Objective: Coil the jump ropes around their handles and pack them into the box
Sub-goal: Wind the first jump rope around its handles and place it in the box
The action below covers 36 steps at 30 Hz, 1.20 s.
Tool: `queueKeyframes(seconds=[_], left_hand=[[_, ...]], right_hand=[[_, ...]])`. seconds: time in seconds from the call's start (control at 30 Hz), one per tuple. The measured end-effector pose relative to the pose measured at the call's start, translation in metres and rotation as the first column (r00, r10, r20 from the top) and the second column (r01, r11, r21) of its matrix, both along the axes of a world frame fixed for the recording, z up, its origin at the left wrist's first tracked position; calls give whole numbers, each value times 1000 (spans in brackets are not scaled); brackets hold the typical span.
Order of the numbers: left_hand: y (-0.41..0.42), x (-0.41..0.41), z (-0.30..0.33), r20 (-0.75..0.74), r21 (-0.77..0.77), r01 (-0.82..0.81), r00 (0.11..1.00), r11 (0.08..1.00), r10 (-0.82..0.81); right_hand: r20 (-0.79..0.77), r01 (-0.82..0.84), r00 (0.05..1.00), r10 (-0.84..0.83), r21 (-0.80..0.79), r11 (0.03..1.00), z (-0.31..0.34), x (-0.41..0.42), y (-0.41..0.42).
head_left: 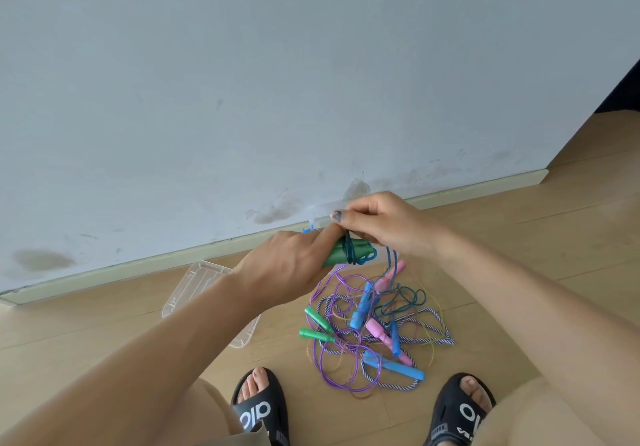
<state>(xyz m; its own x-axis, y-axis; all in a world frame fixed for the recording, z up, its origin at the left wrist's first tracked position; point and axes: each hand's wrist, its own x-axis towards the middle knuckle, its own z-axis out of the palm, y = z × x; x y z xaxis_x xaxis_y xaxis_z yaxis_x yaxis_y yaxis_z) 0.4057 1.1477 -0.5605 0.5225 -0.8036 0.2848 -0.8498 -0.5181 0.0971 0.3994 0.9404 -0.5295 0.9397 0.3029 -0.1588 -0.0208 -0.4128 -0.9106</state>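
Note:
My left hand (294, 265) grips a pair of green handles (349, 251) held together, with a few turns of dark teal rope (349, 253) wound round them. Just above and to the right, my right hand (384, 224) pinches that rope; its loose end hangs down to the floor. Below the hands lies a tangled pile of jump ropes (374, 334) with green, blue and pink handles and purple, striped and thin yellow cords. A clear plastic box (194, 286) sits on the floor to the left, partly hidden by my left forearm.
The wall and its skirting board (138, 265) run close behind the box and the hands. My two feet in black slides (263, 407) stand at the near edge of the pile on a light wooden floor.

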Motion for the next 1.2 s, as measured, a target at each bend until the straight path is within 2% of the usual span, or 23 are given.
queueKeyframes(seconds=[0.07,0.17,0.27,0.43,0.5,0.63,0.77,0.83,0.9,0.93,1.0,1.03,1.1,1.2], left_hand=[[1,-4,2,6,-65,-5,1000,998,6],[1,-8,6,-61,-200,-43,998,979,31],[1,-7,8,-52,-224,-74,997,972,64],[1,-4,5,-125,-218,-172,981,961,147],[0,-6,7,-137,-220,-152,983,964,123],[0,-9,9,-154,-189,-108,985,976,80],[-2,3,10,-243,-236,-298,940,925,241],[-2,10,4,-266,-158,-379,906,912,331],[-2,15,-5,-237,-45,-412,890,910,391],[-1,18,-8,-218,15,-428,881,904,420],[1,25,-13,-185,125,-457,861,880,474],[2,28,-15,-167,171,-462,857,870,488],[1,30,-21,-117,240,-439,872,866,475],[-4,24,-24,-61,278,-371,914,886,402]], right_hand=[[-126,-23,991,39,128,991,-5,2,0],[-211,60,978,2,287,956,-9,0,7],[-234,163,968,-88,323,932,-14,-3,14],[-238,295,944,-227,303,906,-27,-13,31],[-194,316,943,-271,259,913,-33,-15,35],[-7,367,929,-370,161,916,-42,-13,34],[58,437,898,-435,-10,900,-53,-21,42],[36,450,893,-449,-23,893,-55,-31,52],[90,405,914,-396,-129,905,-53,-40,59],[172,357,931,-322,-248,901,-52,-45,59],[343,270,934,-99,-497,824,-47,-54,57],[389,239,921,-7,-553,798,-41,-56,54],[454,214,887,87,-570,794,-31,-54,49],[496,269,868,28,-515,814,-12,-37,34]])
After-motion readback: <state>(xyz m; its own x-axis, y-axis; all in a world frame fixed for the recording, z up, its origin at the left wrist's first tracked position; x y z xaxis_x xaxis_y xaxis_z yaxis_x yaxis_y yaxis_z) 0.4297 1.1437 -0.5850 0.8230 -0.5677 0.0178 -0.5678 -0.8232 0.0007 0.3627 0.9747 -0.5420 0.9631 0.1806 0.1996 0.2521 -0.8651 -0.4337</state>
